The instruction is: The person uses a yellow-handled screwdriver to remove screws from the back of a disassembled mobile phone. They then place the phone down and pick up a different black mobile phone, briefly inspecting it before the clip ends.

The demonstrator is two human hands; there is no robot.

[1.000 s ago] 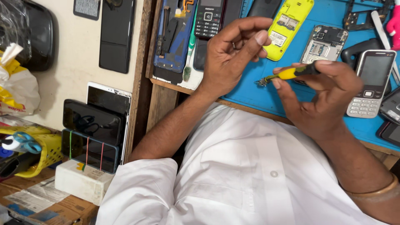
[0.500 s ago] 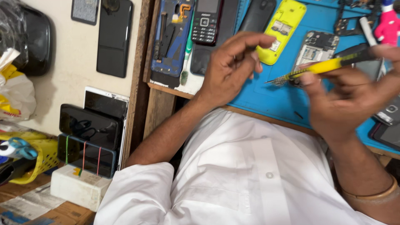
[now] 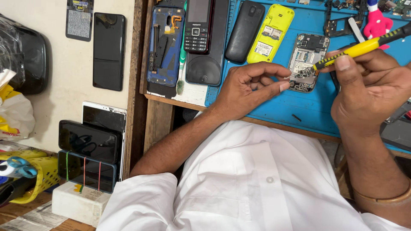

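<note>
My right hand [image 3: 372,92] grips a yellow-handled screwdriver [image 3: 364,45] with its metal tip pointing left. The fingertips of my left hand [image 3: 250,87] pinch at that tip, over the lower edge of an opened phone body [image 3: 309,53] with its circuit board bare. This phone lies on a blue work mat [image 3: 299,111]. A yellow phone back [image 3: 270,34] and a black back cover [image 3: 244,30] lie just left of it.
A black keypad phone [image 3: 199,25] and a stripped blue phone frame [image 3: 165,42] lie at the mat's left. More phones rest on the beige surface [image 3: 55,77] at left, a banded stack [image 3: 87,160] among them. Lower left holds a yellow basket [image 3: 32,175]. A pink tool [image 3: 376,23] sits top right.
The view has shifted, so the bench sits lower in frame. My right hand lifted the screwdriver up and right, and my left fingers closed in on its tip.
</note>
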